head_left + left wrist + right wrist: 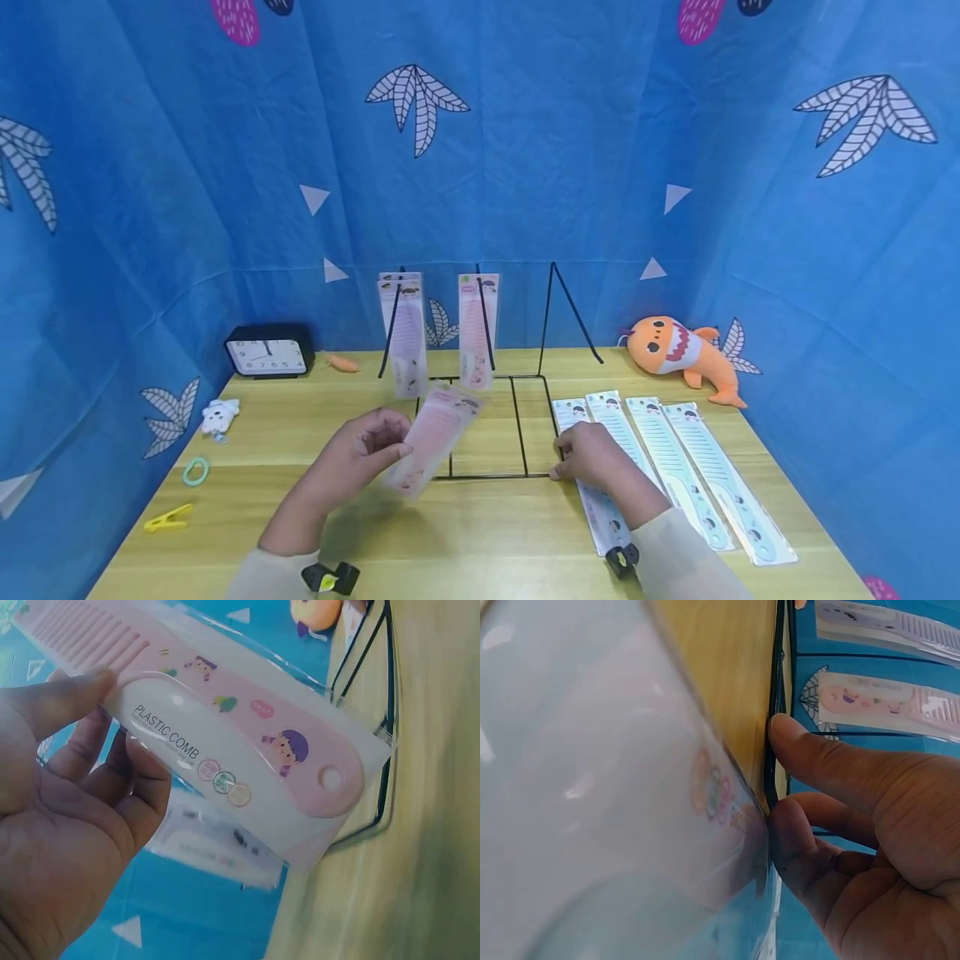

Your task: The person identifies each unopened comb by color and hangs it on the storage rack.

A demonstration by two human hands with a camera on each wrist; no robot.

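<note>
My left hand (367,454) pinches a packaged pink plastic comb (435,437) between thumb and fingers, tilted over the rack's front left. In the left wrist view the pink comb (247,712) shows its round hole and "PLASTIC COMB" print. My right hand (596,454) grips the front right corner of the black wire display rack (517,417); its thumb and forefinger (787,825) lie at the dark wire. Beside and under that hand lies a packaged pale blue comb (600,517). Purple packaged combs (408,333) and another pink packaged comb (474,333) hang from the rack's prongs.
More pale blue packaged combs (678,467) lie in a row at the right. An orange shark plush (678,350) sits behind them. Along the left are a black clock (270,350), a small white toy (220,417), a green ring (196,472) and a yellow clip (168,518).
</note>
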